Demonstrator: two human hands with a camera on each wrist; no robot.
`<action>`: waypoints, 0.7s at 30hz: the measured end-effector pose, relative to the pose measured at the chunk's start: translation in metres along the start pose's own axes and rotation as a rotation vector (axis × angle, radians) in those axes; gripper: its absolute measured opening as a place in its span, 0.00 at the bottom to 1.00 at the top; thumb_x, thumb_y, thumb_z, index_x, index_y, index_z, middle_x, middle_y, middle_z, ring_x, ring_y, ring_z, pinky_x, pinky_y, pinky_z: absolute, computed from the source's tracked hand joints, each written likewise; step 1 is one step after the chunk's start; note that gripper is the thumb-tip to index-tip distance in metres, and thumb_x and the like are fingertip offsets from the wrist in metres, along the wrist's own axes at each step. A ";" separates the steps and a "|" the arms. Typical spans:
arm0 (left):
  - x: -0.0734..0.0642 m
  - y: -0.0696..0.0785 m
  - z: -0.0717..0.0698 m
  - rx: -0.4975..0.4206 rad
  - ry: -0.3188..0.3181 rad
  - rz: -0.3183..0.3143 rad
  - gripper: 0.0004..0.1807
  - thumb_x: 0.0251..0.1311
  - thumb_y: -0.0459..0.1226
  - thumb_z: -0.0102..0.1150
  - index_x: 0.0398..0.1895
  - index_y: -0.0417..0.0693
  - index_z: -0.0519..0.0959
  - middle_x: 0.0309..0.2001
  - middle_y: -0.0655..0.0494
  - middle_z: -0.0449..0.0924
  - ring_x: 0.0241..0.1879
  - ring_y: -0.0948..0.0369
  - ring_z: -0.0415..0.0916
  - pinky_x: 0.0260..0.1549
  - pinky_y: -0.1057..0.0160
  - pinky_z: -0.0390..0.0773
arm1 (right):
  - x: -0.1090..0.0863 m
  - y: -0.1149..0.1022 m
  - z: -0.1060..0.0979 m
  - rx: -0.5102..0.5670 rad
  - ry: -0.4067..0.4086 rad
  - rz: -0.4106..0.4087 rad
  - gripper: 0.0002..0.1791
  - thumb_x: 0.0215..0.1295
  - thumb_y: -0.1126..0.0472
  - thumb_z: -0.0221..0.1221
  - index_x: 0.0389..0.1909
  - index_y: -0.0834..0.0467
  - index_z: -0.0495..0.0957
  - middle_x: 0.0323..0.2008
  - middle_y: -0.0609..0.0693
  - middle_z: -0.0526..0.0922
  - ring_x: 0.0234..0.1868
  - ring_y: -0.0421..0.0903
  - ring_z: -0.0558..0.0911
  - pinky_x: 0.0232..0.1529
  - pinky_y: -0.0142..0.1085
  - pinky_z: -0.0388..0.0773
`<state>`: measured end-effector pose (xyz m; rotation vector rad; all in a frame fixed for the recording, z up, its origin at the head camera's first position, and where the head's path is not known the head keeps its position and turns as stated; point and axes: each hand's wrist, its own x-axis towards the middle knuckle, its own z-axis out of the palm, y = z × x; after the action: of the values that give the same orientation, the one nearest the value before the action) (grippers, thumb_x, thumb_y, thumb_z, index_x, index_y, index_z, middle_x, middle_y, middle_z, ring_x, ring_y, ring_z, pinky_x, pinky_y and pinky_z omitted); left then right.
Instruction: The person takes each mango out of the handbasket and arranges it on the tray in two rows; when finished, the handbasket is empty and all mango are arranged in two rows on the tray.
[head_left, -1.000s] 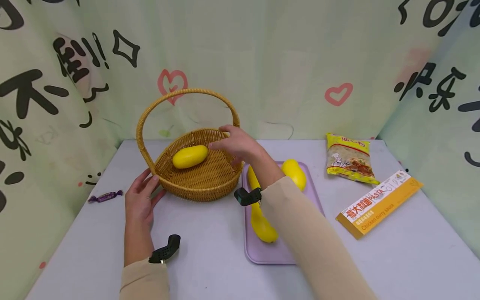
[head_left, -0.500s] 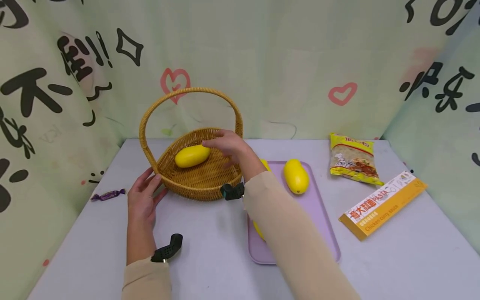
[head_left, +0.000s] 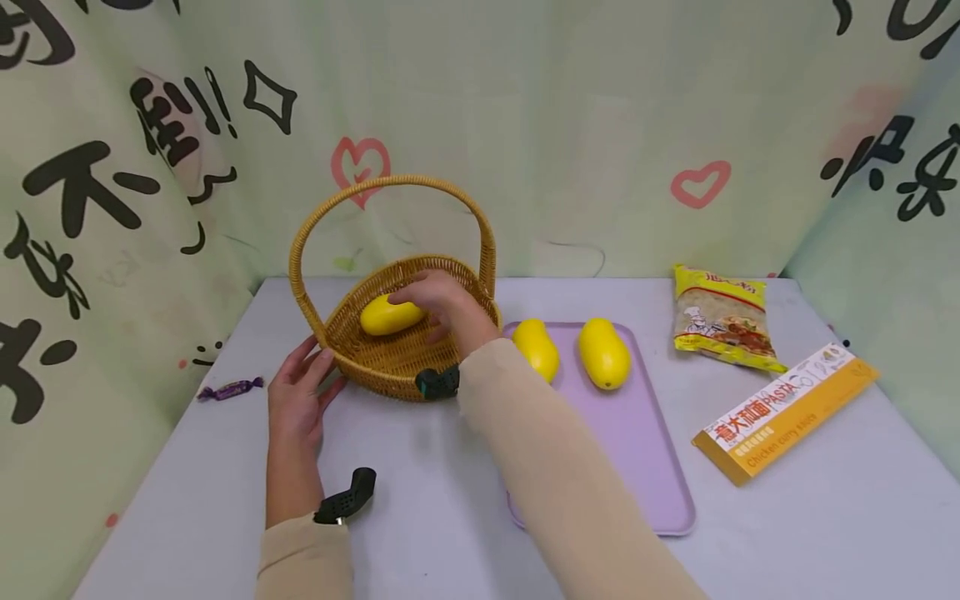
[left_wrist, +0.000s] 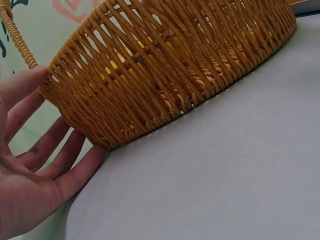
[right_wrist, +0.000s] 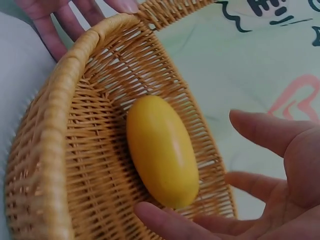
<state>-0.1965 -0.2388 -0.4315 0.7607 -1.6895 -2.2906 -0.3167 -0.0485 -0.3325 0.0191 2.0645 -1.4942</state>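
Note:
A yellow oblong fruit, smooth like a small melon, lies inside the brown wicker basket. My right hand reaches over the basket's right side towards it. In the right wrist view the fingers are spread, one fingertip close by the lower end of the fruit, with nothing held. My left hand touches the basket's left side. There the left wrist view shows the thumb at the rim near the handle's foot and extended fingers against the outer wall.
Two more yellow fruits lie on a lilac tray right of the basket, partly behind my right sleeve. A yellow food packet and a pasta box lie at the right. A purple wrapped candy is at the left.
My right hand has moved left and down from the basket's right rim towards the fruit inside. The left hand stays at the basket's side. The whole view has shifted slightly.

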 end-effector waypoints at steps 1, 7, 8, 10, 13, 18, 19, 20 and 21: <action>0.000 0.000 0.000 -0.002 0.002 -0.002 0.32 0.65 0.47 0.68 0.73 0.66 0.74 0.64 0.60 0.73 0.63 0.60 0.76 0.61 0.57 0.81 | 0.002 0.000 0.003 -0.007 0.012 -0.006 0.40 0.70 0.54 0.65 0.80 0.53 0.61 0.79 0.55 0.61 0.75 0.66 0.65 0.59 0.63 0.81; 0.001 -0.001 0.001 -0.003 0.002 -0.001 0.31 0.66 0.46 0.68 0.72 0.66 0.74 0.64 0.59 0.73 0.64 0.59 0.75 0.61 0.57 0.81 | 0.012 0.000 0.016 0.009 0.034 -0.003 0.37 0.74 0.54 0.62 0.78 0.58 0.62 0.78 0.57 0.61 0.75 0.63 0.67 0.58 0.66 0.80; 0.001 -0.001 0.002 -0.003 -0.001 -0.003 0.31 0.66 0.46 0.68 0.72 0.66 0.74 0.64 0.59 0.73 0.65 0.59 0.75 0.62 0.57 0.80 | 0.013 0.000 0.018 0.012 0.033 0.006 0.37 0.74 0.54 0.61 0.79 0.57 0.60 0.78 0.56 0.60 0.75 0.63 0.66 0.59 0.65 0.80; 0.001 -0.002 0.003 -0.001 -0.005 -0.004 0.31 0.66 0.46 0.68 0.72 0.66 0.74 0.65 0.58 0.73 0.65 0.59 0.75 0.62 0.56 0.81 | 0.015 0.002 0.020 0.009 0.041 0.018 0.37 0.76 0.54 0.60 0.80 0.57 0.59 0.78 0.56 0.61 0.75 0.62 0.67 0.59 0.65 0.80; 0.002 -0.003 0.005 0.001 -0.003 0.002 0.30 0.66 0.46 0.68 0.72 0.66 0.74 0.66 0.57 0.72 0.65 0.59 0.75 0.62 0.56 0.81 | 0.020 0.005 0.024 -0.018 0.052 -0.003 0.35 0.76 0.54 0.58 0.80 0.57 0.60 0.78 0.57 0.61 0.75 0.60 0.66 0.57 0.65 0.81; 0.002 -0.003 0.004 -0.005 0.012 -0.001 0.30 0.66 0.46 0.67 0.72 0.66 0.74 0.65 0.57 0.73 0.64 0.59 0.76 0.60 0.57 0.82 | 0.026 0.009 0.031 -0.031 0.043 -0.032 0.31 0.75 0.58 0.60 0.75 0.59 0.67 0.74 0.60 0.66 0.73 0.61 0.69 0.57 0.63 0.82; 0.002 -0.003 0.003 -0.007 0.013 -0.003 0.30 0.66 0.46 0.68 0.72 0.65 0.74 0.65 0.57 0.73 0.64 0.59 0.76 0.60 0.57 0.82 | 0.027 0.010 0.032 -0.017 0.040 -0.030 0.30 0.74 0.59 0.61 0.74 0.60 0.68 0.73 0.60 0.68 0.72 0.60 0.70 0.58 0.62 0.82; 0.003 -0.003 0.002 -0.007 0.012 -0.005 0.30 0.66 0.46 0.68 0.72 0.65 0.74 0.65 0.57 0.73 0.64 0.59 0.76 0.60 0.57 0.82 | 0.027 0.010 0.034 -0.005 0.038 -0.028 0.28 0.73 0.60 0.62 0.72 0.61 0.70 0.71 0.60 0.70 0.71 0.60 0.71 0.58 0.62 0.82; 0.003 -0.002 0.002 -0.009 0.010 -0.005 0.31 0.66 0.46 0.68 0.72 0.65 0.74 0.65 0.57 0.73 0.64 0.59 0.75 0.60 0.57 0.82 | 0.027 0.010 0.035 0.004 0.039 -0.028 0.28 0.72 0.61 0.63 0.70 0.61 0.71 0.70 0.60 0.71 0.70 0.60 0.72 0.57 0.61 0.82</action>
<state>-0.1994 -0.2377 -0.4342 0.7744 -1.6735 -2.2920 -0.3202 -0.0842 -0.3611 0.0214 2.1004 -1.5264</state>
